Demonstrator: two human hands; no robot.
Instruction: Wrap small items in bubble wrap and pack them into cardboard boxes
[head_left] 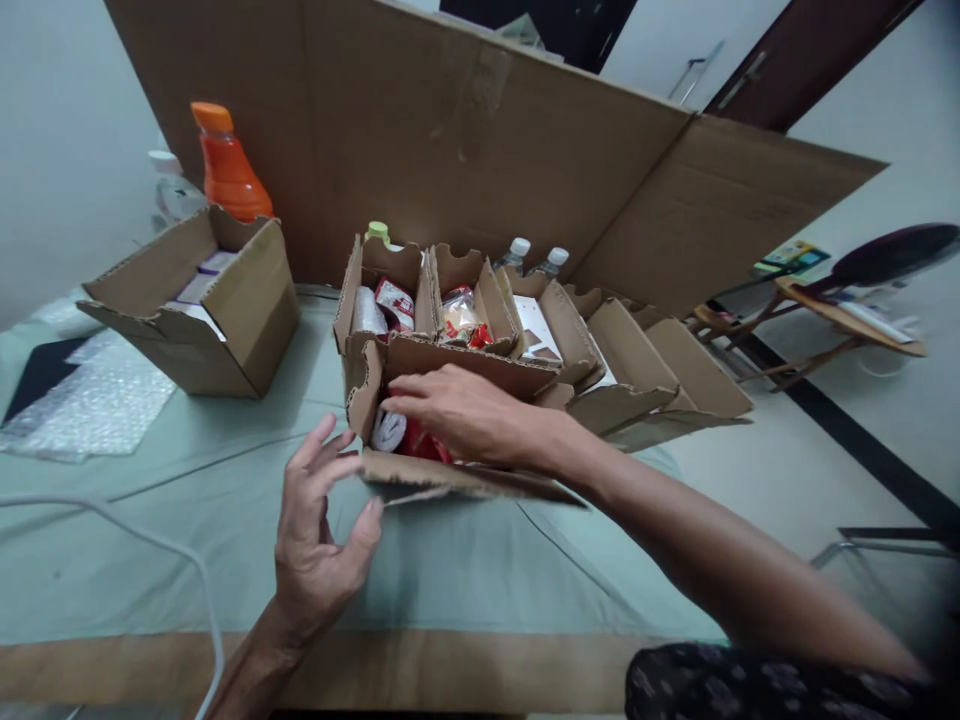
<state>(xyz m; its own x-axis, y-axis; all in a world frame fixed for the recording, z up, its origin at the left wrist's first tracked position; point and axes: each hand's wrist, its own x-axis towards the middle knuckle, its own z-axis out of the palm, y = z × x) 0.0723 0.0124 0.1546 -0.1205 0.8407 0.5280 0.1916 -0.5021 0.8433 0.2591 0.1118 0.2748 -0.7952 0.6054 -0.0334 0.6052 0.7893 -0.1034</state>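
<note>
Cardboard box (420, 472) in front is the one being worked in: opening faces up, long axis runs left to right, its right end angled a bit toward the table edge. Right hand (469, 415) is down inside it, fingers bent over a red item (421, 443); can't tell if it's actually gripping. A whitish roll (388, 430) sits in that box's left end. Left hand (319, 530) is open, thumb and fingers spread just off the box's near left corner, can't tell if the thumb touches the edge.

As for room, pale green cloth (225, 580) stretches from the box's near side toward the wooden edge (420, 670), and also left of it toward another carton (262, 320). Right behind the box there's a red-and-white packet (395, 303) with print too blurry to read.
</note>
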